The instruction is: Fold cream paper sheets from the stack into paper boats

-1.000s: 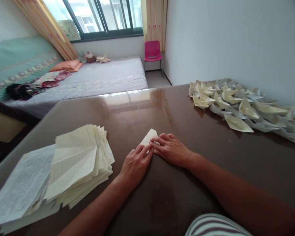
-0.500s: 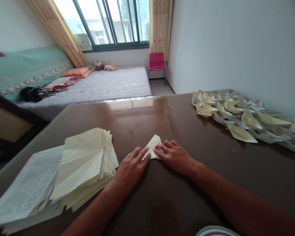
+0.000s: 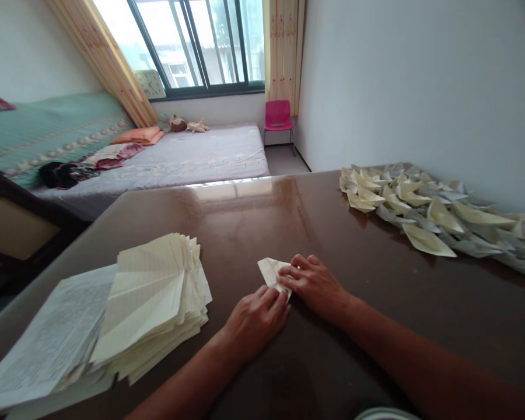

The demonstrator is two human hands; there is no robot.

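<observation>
One folded paper [image 3: 268,269] partly beneath both hands [image 3: 257,318] [image 3: 318,286]

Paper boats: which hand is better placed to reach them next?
Right, probably. The right hand is on the folded sheet, on the side toward the paper boats; the left hand, also touching it, is farther from them, nearer the paper stack.

Glossy brown desk [image 3: 236,227]: passage beyond bare left hand [image 3: 257,315] and right hand [image 3: 315,284]; cream lined-paper stack [image 3: 146,291] obstructs left, cream-and-grey folded-paper boats [image 3: 444,217] far right.
</observation>
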